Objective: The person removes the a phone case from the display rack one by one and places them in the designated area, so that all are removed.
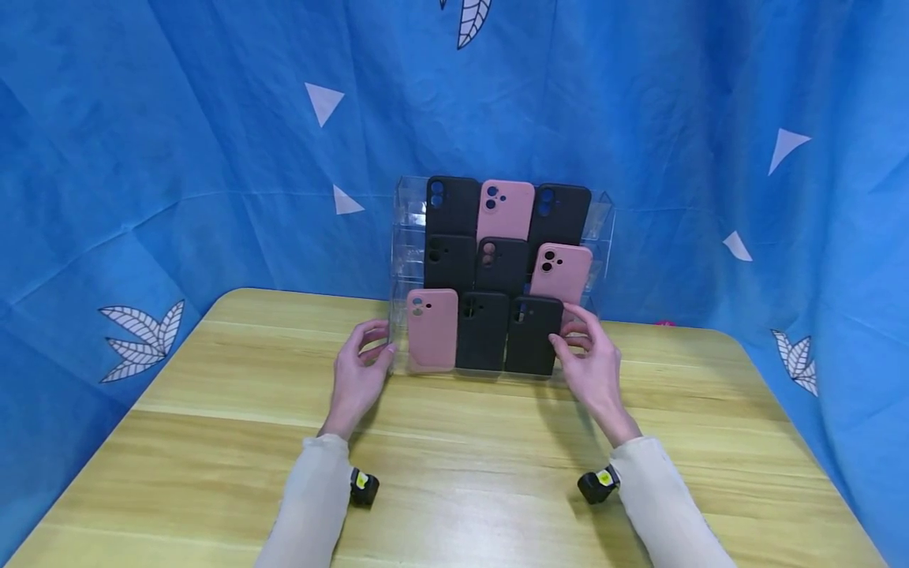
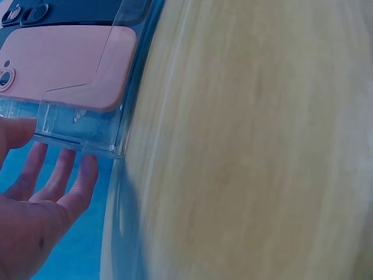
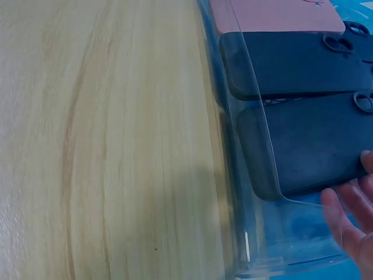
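Note:
A clear tiered display rack stands near the table's far edge, with black and pink phone cases leaning in three rows. My left hand holds the rack's left side, thumb at the front edge and fingers on the outer side. At the lower right, my right hand pinches the right edge of a black phone case in the bottom row. Its thumb rests at the case's edge, with other fingers beside it. Left of that case are another black case and a pink case.
The rack stands on a wood-grain table. Behind it hangs a blue curtain with leaf and triangle prints. Above the right hand, a pink case leans in the middle row. Small black cameras sit at both wrists.

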